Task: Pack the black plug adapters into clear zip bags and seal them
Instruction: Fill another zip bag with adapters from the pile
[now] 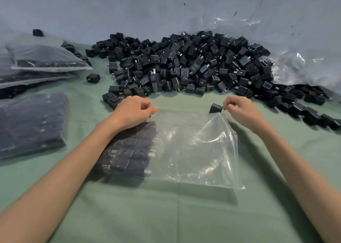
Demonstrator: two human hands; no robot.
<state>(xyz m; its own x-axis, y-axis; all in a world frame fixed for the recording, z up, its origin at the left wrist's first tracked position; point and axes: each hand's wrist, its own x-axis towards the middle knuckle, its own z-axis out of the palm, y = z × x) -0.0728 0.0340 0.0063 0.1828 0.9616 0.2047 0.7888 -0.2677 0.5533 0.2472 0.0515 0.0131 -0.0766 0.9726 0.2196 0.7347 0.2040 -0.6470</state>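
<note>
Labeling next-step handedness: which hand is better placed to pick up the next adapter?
Right hand, likely: a loose adapter lies just beside it, by the empty half of the bag. Left hand is at the filled side.

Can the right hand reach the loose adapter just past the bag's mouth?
Probably yes: the adapter lies beside the right hand, nothing between; that hand seems to pinch the bag edge, so must release.
</note>
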